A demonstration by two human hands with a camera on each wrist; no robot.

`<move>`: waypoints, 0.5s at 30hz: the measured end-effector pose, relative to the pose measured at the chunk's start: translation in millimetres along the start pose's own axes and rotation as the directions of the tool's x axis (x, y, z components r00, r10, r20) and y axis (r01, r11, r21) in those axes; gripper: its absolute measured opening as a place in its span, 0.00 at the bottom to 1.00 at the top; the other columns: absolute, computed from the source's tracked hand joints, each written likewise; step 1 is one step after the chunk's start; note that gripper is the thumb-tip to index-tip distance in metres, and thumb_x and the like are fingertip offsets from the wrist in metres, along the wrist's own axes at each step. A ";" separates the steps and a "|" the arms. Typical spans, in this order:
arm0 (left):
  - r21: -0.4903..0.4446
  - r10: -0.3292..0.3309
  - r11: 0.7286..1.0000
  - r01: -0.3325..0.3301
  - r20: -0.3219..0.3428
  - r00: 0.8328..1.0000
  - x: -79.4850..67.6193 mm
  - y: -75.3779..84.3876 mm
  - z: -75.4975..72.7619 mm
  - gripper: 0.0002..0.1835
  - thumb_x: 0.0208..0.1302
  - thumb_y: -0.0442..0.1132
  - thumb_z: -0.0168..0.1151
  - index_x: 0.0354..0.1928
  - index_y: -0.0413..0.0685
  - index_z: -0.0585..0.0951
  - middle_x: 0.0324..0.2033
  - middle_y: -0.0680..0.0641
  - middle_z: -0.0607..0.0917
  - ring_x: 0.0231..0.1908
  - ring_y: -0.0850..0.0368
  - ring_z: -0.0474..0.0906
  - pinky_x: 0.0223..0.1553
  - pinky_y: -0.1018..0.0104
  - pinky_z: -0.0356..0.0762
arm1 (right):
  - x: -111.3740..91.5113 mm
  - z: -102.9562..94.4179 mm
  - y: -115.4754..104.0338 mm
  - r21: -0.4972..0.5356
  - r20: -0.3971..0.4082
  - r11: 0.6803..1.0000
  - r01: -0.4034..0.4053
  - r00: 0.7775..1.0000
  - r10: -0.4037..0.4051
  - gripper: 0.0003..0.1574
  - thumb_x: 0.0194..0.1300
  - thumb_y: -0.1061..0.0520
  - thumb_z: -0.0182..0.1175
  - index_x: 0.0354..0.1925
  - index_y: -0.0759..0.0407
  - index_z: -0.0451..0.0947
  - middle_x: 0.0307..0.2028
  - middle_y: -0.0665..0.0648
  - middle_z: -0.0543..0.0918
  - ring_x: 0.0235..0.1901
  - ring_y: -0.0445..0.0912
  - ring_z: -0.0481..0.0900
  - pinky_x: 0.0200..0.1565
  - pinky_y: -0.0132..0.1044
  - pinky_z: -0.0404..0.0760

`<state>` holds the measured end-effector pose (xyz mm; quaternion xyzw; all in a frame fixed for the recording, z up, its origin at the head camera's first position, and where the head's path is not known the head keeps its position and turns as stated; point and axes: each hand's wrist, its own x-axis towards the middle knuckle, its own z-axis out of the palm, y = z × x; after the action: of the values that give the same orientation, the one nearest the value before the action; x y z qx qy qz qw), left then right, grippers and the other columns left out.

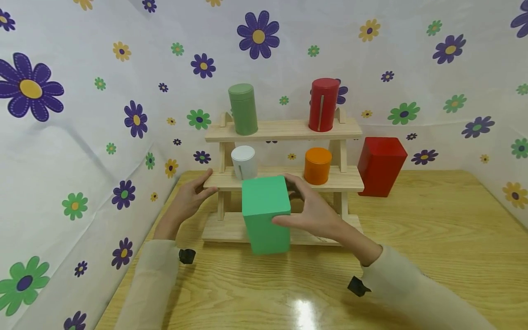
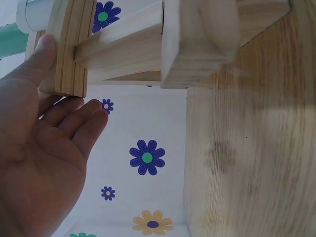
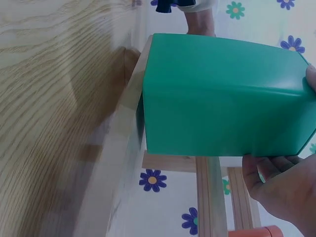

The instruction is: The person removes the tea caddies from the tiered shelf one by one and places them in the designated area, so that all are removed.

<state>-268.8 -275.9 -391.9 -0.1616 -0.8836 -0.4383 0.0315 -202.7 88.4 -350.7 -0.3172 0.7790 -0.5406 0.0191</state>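
A green rectangular box (image 1: 268, 233) stands upright at the front of a three-tier wooden shelf stand (image 1: 284, 130), overlapping its bottom board. My right hand (image 1: 315, 211) grips the box near its top, thumb on the near side and fingers at the right and back. The right wrist view has the box's lower end close over the bottom board (image 3: 106, 182). At the left end of the middle board (image 1: 280, 176), my left hand (image 1: 186, 200) holds the board's end between thumb and fingers. Its thumb lies against the board's front edge in the left wrist view.
A green canister (image 1: 243, 110) and a red canister (image 1: 324, 105) stand on the top board. A white canister (image 1: 244, 163) and an orange canister (image 1: 317, 166) occupy the middle one. Right of the stand, a red box (image 1: 381, 167) sits on the wooden table (image 1: 437, 256), before flowered cloth (image 1: 148, 59).
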 end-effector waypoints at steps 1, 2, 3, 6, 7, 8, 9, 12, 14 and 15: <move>0.000 0.000 1.000 0.000 -0.001 1.000 -0.1 0.0 -0.1 0.39 0.77 0.49 0.60 0.81 0.45 0.56 0.79 0.45 0.58 0.72 0.45 0.66 0.67 0.53 0.70 | -2.5 -2.5 -0.8 0.000 0.002 1.000 -0.005 1.000 0.005 0.57 0.59 0.53 0.78 0.77 0.57 0.58 0.63 0.55 0.74 0.59 0.54 0.75 0.61 0.55 0.76; -0.001 0.001 1.000 -0.001 -0.002 1.000 -0.1 0.0 -0.1 0.39 0.77 0.49 0.60 0.81 0.44 0.56 0.79 0.45 0.58 0.72 0.45 0.66 0.67 0.53 0.70 | -5.1 -5.1 -1.2 -0.001 0.003 1.000 -0.010 1.000 0.010 0.57 0.59 0.53 0.78 0.77 0.57 0.57 0.63 0.55 0.74 0.60 0.55 0.74 0.61 0.55 0.76; -0.001 0.000 1.000 0.000 -0.004 1.000 -0.2 -0.1 -0.3 0.39 0.76 0.49 0.60 0.81 0.44 0.57 0.79 0.45 0.58 0.73 0.45 0.66 0.67 0.53 0.70 | -7.8 -7.7 -1.6 -0.003 0.003 1.000 -0.018 1.000 0.018 0.57 0.59 0.53 0.78 0.77 0.56 0.57 0.64 0.55 0.74 0.60 0.55 0.74 0.62 0.56 0.76; 0.009 -0.003 1.000 0.003 -0.008 1.000 -0.5 -0.1 -0.4 0.40 0.76 0.50 0.61 0.81 0.43 0.57 0.78 0.44 0.59 0.73 0.45 0.65 0.68 0.53 0.70 | -15.8 -15.3 -0.5 -0.011 -0.002 1.000 -0.025 1.000 0.025 0.57 0.60 0.53 0.77 0.78 0.57 0.57 0.66 0.56 0.73 0.61 0.55 0.74 0.61 0.57 0.76; 0.014 -0.004 1.000 0.004 -0.010 1.000 -0.6 0.0 -0.5 0.40 0.76 0.50 0.61 0.81 0.43 0.57 0.78 0.44 0.59 0.73 0.45 0.65 0.68 0.52 0.69 | -18.5 -18.1 0.3 -0.014 -0.006 1.000 -0.024 1.000 0.024 0.57 0.60 0.53 0.77 0.78 0.57 0.57 0.66 0.56 0.73 0.61 0.56 0.74 0.61 0.58 0.76; 0.016 -0.005 1.000 0.005 -0.012 1.000 -0.5 0.2 -0.5 0.40 0.76 0.50 0.61 0.80 0.42 0.57 0.78 0.44 0.59 0.73 0.45 0.64 0.68 0.52 0.69 | -21.1 -20.8 1.3 -0.017 -0.011 1.000 -0.019 1.000 0.019 0.57 0.60 0.54 0.77 0.78 0.58 0.56 0.66 0.57 0.73 0.61 0.56 0.74 0.61 0.58 0.76; 0.020 -0.006 1.000 0.006 -0.015 1.000 -0.4 0.5 -0.6 0.40 0.76 0.50 0.61 0.80 0.43 0.57 0.78 0.44 0.59 0.73 0.44 0.64 0.68 0.52 0.69 | -23.6 -23.5 2.6 -0.022 -0.017 1.000 -0.012 1.000 0.012 0.57 0.60 0.55 0.77 0.78 0.59 0.57 0.66 0.58 0.73 0.61 0.56 0.74 0.61 0.59 0.76; 0.023 -0.002 1.000 0.002 -0.022 1.000 -0.3 1.9 -0.7 0.40 0.75 0.50 0.62 0.80 0.43 0.58 0.78 0.43 0.60 0.73 0.43 0.65 0.68 0.50 0.69 | -30.9 -31.8 6.1 -0.025 -0.029 1.000 -0.007 1.000 0.006 0.55 0.61 0.57 0.76 0.77 0.60 0.57 0.67 0.59 0.72 0.62 0.57 0.73 0.63 0.61 0.74; 0.013 -0.002 1.000 0.002 -0.027 1.000 -0.3 2.6 -0.8 0.40 0.75 0.50 0.62 0.80 0.44 0.58 0.78 0.42 0.60 0.73 0.43 0.65 0.68 0.49 0.70 | -36.0 -36.9 7.9 -0.030 -0.036 0.999 -0.017 0.999 0.016 0.54 0.61 0.58 0.75 0.77 0.61 0.57 0.67 0.60 0.72 0.63 0.58 0.73 0.63 0.62 0.74; 0.010 0.000 1.000 0.000 -0.027 1.000 -0.6 2.7 -1.0 0.40 0.75 0.50 0.62 0.80 0.44 0.58 0.78 0.42 0.60 0.72 0.42 0.66 0.67 0.49 0.70 | -38.7 -39.5 8.2 -0.036 -0.040 0.999 -0.025 0.999 0.023 0.54 0.62 0.58 0.75 0.77 0.61 0.57 0.67 0.60 0.72 0.63 0.59 0.73 0.63 0.62 0.74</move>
<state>-267.5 -275.3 -389.3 -0.1555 -0.8854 -0.4358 0.0440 -190.4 142.8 -353.4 -0.2973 0.7928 -0.5321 0.0045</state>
